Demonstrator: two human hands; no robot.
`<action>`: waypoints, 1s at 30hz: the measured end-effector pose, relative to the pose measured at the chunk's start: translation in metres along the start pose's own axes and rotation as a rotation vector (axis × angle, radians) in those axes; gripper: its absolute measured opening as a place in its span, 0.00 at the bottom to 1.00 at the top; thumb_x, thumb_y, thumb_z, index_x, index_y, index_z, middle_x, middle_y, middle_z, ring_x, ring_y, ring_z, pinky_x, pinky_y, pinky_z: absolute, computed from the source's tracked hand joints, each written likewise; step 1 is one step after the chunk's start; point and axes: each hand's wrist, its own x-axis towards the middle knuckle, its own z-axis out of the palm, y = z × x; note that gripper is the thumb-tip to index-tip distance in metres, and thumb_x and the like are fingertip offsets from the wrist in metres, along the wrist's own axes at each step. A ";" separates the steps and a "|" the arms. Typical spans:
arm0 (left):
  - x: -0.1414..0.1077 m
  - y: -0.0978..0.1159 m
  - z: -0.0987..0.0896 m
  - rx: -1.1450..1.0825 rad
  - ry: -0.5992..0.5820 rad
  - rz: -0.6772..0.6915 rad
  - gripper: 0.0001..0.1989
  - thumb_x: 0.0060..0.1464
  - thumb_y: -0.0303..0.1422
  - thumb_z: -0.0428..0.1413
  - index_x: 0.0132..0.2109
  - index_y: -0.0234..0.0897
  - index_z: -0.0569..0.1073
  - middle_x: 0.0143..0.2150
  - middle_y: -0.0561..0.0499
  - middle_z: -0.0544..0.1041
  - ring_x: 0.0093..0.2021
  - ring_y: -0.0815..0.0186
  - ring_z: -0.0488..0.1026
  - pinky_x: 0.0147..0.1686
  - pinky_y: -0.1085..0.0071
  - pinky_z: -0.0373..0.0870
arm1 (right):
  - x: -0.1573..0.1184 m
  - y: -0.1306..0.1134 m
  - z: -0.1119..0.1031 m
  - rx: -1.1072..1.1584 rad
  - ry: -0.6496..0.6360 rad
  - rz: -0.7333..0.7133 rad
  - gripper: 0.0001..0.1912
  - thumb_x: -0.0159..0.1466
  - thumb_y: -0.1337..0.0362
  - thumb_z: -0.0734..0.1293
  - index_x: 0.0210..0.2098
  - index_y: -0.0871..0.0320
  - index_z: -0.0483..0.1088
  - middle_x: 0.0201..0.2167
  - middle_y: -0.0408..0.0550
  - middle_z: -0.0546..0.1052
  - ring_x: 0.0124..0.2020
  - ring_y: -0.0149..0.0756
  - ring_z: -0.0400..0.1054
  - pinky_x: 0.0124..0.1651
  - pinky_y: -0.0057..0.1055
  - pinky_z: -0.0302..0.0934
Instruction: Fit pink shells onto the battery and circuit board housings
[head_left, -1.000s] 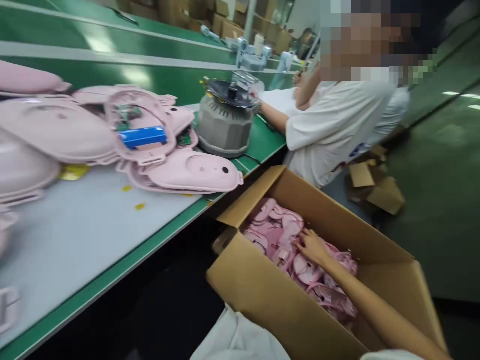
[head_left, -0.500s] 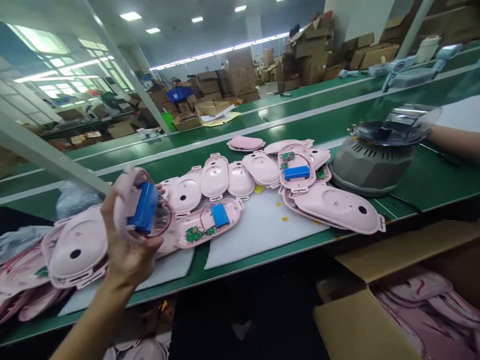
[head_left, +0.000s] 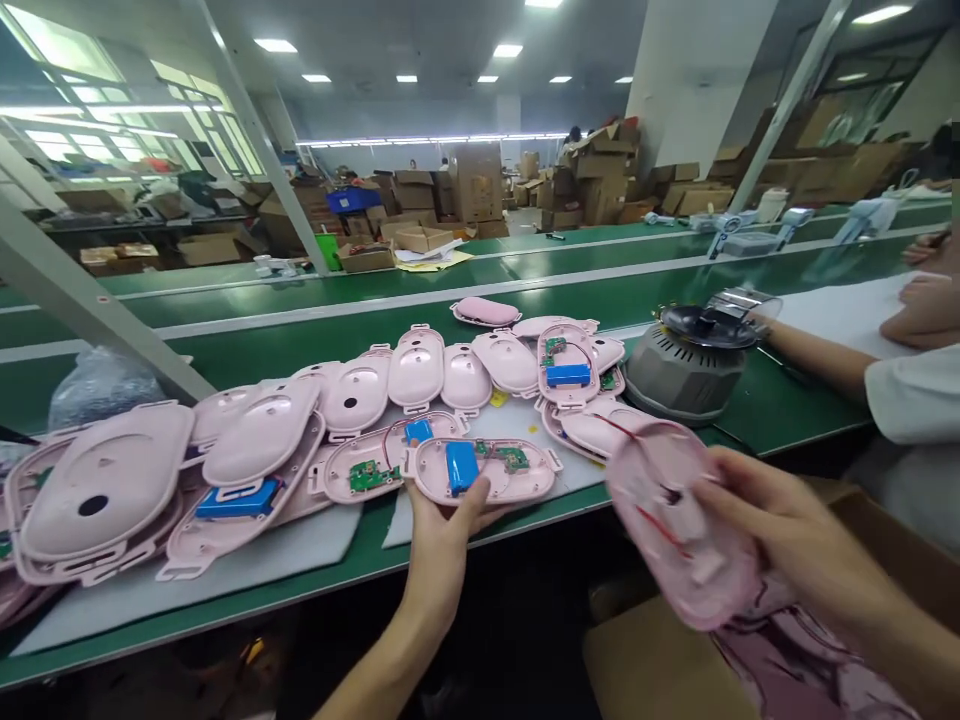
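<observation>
My left hand (head_left: 442,530) grips a pink plastic housing (head_left: 536,485) from below at the bench edge. In that housing sit a blue battery pack (head_left: 461,467) and a small green circuit board (head_left: 513,458). My right hand (head_left: 765,515) holds a pink oval cover (head_left: 675,550), tilted with its inner side showing and red wires on it. Just behind the left hand lies another open housing (head_left: 337,480) with its own circuit board. Several closed-looking pink shells (head_left: 416,370) stand in a row behind it.
White foam sheets (head_left: 300,550) lie on the green bench. A grey round machine (head_left: 679,375) stands to the right, with a co-worker's arm (head_left: 825,355) beside it. At lower right, an open carton (head_left: 652,650) is near more pink parts. A slanted metal post (head_left: 112,310) rises at left.
My left hand has moved right and lowered; it now holds a housing lying flatter. My right hand has come into view with a pink cover. The camera view has levelled.
</observation>
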 end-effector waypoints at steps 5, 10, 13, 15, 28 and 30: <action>-0.031 -0.001 -0.010 -0.098 0.093 0.068 0.39 0.45 0.35 0.66 0.58 0.53 0.53 0.61 0.48 0.62 0.55 0.53 0.70 0.44 0.56 0.79 | 0.026 -0.013 0.105 0.323 -0.256 0.225 0.25 0.53 0.50 0.72 0.43 0.58 0.66 0.33 0.47 0.75 0.34 0.36 0.70 0.39 0.30 0.64; -0.066 -0.026 -0.032 0.000 0.188 0.110 0.41 0.45 0.34 0.66 0.58 0.53 0.48 0.60 0.45 0.63 0.51 0.60 0.73 0.48 0.66 0.76 | 0.044 -0.001 0.156 0.310 -0.320 0.264 0.28 0.49 0.48 0.73 0.40 0.59 0.64 0.31 0.46 0.75 0.31 0.37 0.70 0.38 0.33 0.63; -0.075 -0.043 -0.053 0.362 0.073 0.234 0.30 0.56 0.38 0.56 0.61 0.51 0.52 0.62 0.44 0.61 0.52 0.60 0.73 0.49 0.65 0.76 | 0.079 0.003 0.163 0.135 -0.333 0.157 0.25 0.49 0.48 0.70 0.37 0.59 0.64 0.26 0.43 0.72 0.27 0.36 0.67 0.32 0.31 0.60; -0.070 -0.046 -0.067 0.785 -0.026 0.476 0.18 0.61 0.36 0.50 0.58 0.47 0.63 0.57 0.46 0.68 0.47 0.63 0.75 0.44 0.69 0.76 | 0.107 0.000 0.165 -0.061 -0.393 0.034 0.21 0.52 0.50 0.67 0.37 0.58 0.65 0.24 0.41 0.69 0.25 0.34 0.64 0.29 0.29 0.56; 0.011 -0.058 0.014 1.302 -0.217 1.502 0.09 0.51 0.28 0.58 0.28 0.36 0.64 0.26 0.52 0.66 0.28 0.64 0.64 0.28 0.66 0.57 | 0.143 -0.078 0.147 -0.842 -0.266 -0.495 0.12 0.55 0.56 0.60 0.26 0.59 0.66 0.23 0.42 0.67 0.27 0.32 0.59 0.33 0.31 0.50; 0.015 -0.066 0.028 1.278 -0.186 1.499 0.09 0.52 0.29 0.57 0.28 0.36 0.64 0.27 0.51 0.66 0.28 0.64 0.65 0.27 0.66 0.56 | 0.143 -0.074 0.136 -0.864 -0.218 -0.489 0.13 0.56 0.55 0.60 0.27 0.59 0.67 0.24 0.43 0.69 0.28 0.34 0.60 0.34 0.31 0.51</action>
